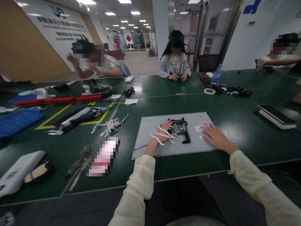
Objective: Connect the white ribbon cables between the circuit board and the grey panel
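A flat grey panel [150, 125] lies on the green table in front of me, carrying a black frame [187, 138] with a green circuit board [179, 128] in it. My left hand [163, 131] rests at the board's left edge, fingers stretched out and apart. Several thin white strips [157, 138] lie across its back and wrist. On the panel's right side, my right hand [217, 137] lies flat with fingers spread, its fingertips beside a white label [199, 128]. Nothing shows in the grip of either hand.
Left of the panel are a phone [103, 157], a tangle of white strips [111, 126], a blue basket [20, 122] and a white device [21, 171]. A water bottle [216, 74] and tape roll [209, 91] stand farther back. Several people sit around the table.
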Available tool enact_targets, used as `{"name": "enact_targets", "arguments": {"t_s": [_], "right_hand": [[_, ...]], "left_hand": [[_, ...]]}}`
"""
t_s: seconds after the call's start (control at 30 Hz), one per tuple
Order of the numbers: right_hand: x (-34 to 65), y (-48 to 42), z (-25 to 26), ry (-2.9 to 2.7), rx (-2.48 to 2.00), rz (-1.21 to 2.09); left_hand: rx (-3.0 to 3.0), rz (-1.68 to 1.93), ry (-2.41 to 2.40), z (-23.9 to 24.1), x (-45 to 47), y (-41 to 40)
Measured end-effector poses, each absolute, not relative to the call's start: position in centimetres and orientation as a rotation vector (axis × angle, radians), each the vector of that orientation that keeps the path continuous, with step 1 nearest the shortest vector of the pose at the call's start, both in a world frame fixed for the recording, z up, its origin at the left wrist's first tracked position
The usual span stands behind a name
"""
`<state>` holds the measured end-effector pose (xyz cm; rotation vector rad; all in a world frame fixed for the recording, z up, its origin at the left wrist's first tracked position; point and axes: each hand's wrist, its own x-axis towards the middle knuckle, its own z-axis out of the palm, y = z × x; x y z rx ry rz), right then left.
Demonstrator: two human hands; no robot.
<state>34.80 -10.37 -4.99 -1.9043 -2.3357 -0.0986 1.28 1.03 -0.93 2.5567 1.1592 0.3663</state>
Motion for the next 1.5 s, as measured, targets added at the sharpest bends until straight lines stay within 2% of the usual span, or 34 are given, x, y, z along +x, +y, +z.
{"name": "enact_targets", "arguments": {"t_s": [0.33, 1.0, 1.2, 1.3, 1.5], "right_hand": [[35.2, -10.1, -5.5, -2.332, -1.856, -0.177], [34.9, -10.3, -5.6, -2.208, -1.856, -0.072], [34.4, -11.0, -4.3, -2.021, -1.71, -0.102], [32.4, -10.4, -1.4, -1.93, -1.593, 0.039], [26.3, -5.1, 3.3, -1.791, -1.383, 0.554]], "left_hand": [[2.537, 0.323, 1.217, -0.8, 1.6, 0.8], [2.624, 0.363, 1.185, -1.5, 3.0, 1.1], [2.648, 0.514, 1.261, -0.6, 3.1, 0.1], [2.652, 0.618, 1.292, 0.4, 3.6, -0.3], [2.567, 0.791, 1.411, 2.5, 7.6, 0.7]]}}
